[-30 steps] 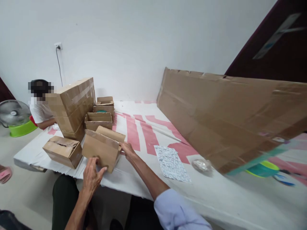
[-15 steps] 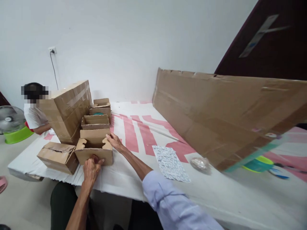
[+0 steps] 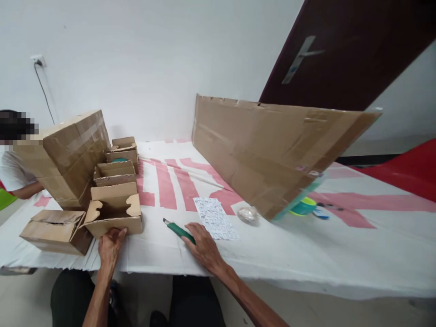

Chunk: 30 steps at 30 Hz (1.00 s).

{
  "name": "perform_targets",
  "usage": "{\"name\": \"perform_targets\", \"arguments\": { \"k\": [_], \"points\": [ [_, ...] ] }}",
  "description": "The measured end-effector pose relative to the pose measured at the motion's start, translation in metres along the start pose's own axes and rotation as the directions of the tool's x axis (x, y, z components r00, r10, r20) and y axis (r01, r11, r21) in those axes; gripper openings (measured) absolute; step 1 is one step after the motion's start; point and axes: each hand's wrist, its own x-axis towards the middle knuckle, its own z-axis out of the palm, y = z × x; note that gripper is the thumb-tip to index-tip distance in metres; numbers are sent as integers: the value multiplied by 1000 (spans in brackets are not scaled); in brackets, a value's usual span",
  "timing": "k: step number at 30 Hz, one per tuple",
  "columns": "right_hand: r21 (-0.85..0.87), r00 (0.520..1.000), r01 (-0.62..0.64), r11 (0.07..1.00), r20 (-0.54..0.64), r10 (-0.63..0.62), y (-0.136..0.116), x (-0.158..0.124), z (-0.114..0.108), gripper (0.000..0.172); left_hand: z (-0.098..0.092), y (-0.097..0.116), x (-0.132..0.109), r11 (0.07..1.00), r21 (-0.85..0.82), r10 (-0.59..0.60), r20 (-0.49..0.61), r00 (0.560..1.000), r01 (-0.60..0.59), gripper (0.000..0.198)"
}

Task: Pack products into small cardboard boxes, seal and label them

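Note:
A small open cardboard box [image 3: 114,213] with scalloped flaps stands at the near edge of the table. My left hand [image 3: 111,243] presses against its front bottom edge, fingers curled on the cardboard. My right hand [image 3: 203,246] lies on the white cloth to the right, its fingers over the handle end of a green utility knife [image 3: 177,229]. The knife's blade end points away to the left. A printed sheet of small labels [image 3: 215,217] lies just beyond my right hand.
A closed small box [image 3: 54,229] lies left of the open one, with more open boxes [image 3: 116,172] and a big taped carton [image 3: 70,152] behind. A long flattened cardboard [image 3: 269,145] leans across the table. A crumpled plastic wad [image 3: 248,213], a green tape roll [image 3: 303,206] and a person [image 3: 13,168] at far left.
My right hand left the open box's flap and moved right onto the green knife. My left hand stayed at the box front. The view swung to the right.

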Motion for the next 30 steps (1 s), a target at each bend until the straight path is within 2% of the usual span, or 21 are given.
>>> {"name": "perform_targets", "arguments": {
  "k": [3, 6, 13, 18, 26, 30],
  "points": [
    [-33, 1000, 21, 999, -8, -21, 17, -23, 6, 28, -1, 0, 0, 1000, -6, -5, -18, 1000, 5, 36],
    [-39, 998, 45, 998, -46, -47, 21, -32, 13, 29, -2, 2, 1, 1000, 2, -17, -27, 999, 17, 40],
    [-92, 994, 53, 994, -86, -61, 21, -36, 20, 29, -4, 7, 8, 1000, 3, -10, -50, 999, 11, 45],
    [-148, 993, 68, 987, -87, -81, 23, -38, 23, 29, -5, 9, 21, 996, 77, -38, -55, 998, 42, 46],
    [-189, 985, 105, 976, -116, -128, 22, -37, 24, 28, -2, 19, 61, 991, 132, -19, -54, 998, 26, 37],
    [-189, 976, 145, 971, -131, -171, 25, -39, 23, 30, 1, 12, 59, 989, 145, -24, -26, 999, 28, 30]
  ]
}}
